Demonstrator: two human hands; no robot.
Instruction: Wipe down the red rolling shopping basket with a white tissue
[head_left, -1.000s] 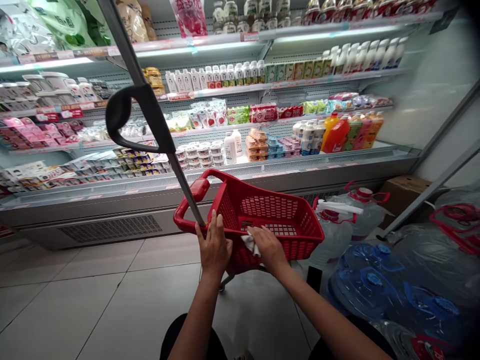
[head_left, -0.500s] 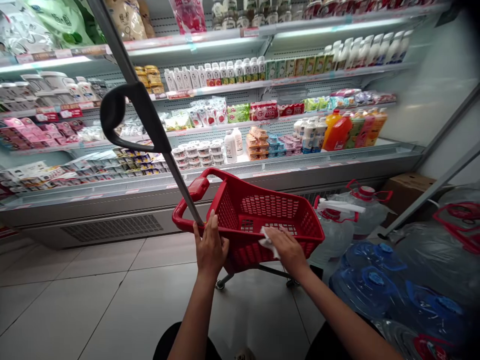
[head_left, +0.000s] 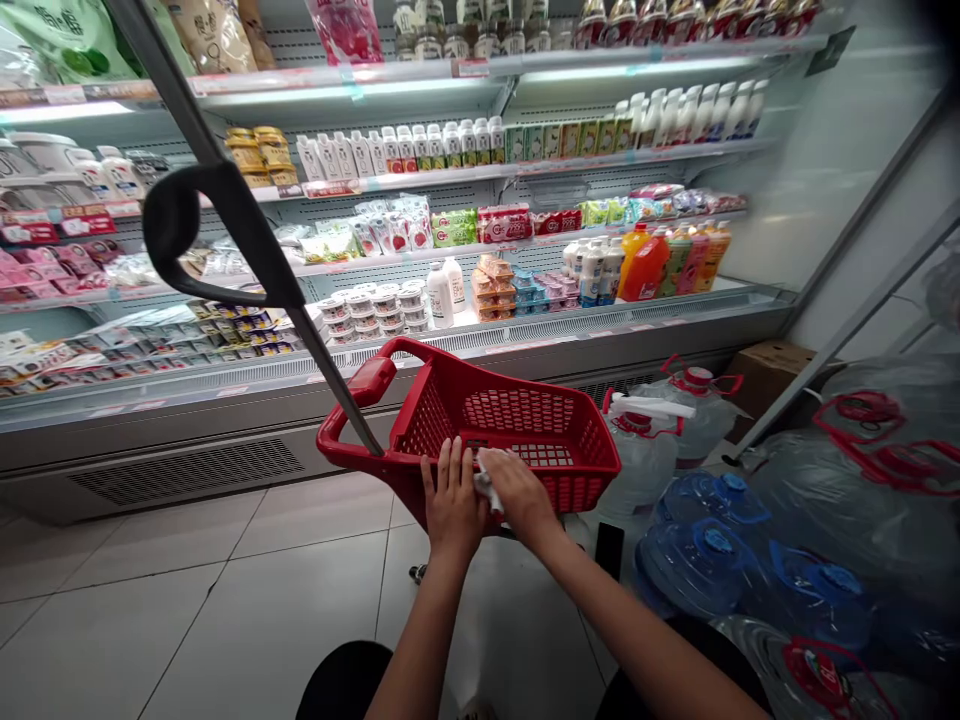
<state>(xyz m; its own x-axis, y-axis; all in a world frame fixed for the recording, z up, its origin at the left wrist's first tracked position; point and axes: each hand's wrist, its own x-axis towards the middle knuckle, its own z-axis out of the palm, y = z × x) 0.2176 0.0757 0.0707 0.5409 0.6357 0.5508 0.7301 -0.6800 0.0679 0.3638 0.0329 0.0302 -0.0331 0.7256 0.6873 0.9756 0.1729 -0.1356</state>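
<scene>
A red plastic cart basket with slotted sides stands on wheels at the centre. From its left end a grey pole with a black handle rises to the upper left. My left hand lies on the near rim, fingers spread and holding nothing. Just right of it, my right hand presses a crumpled white cloth against the near side of the basket. Its fingers are together over the cloth, hiding part of it. Nothing shows inside the basket.
Behind the cart runs a refrigerated shelf unit stocked with bottles, cups and packs. Large water jugs with blue caps and red handles crowd the right side, near a cardboard box. Grey floor tiles show at the lower left.
My left hand has slid right along the rim, away from the pole's foot. My right hand has moved left with the cloth, so the hands are now side by side. The view has shifted slightly.
</scene>
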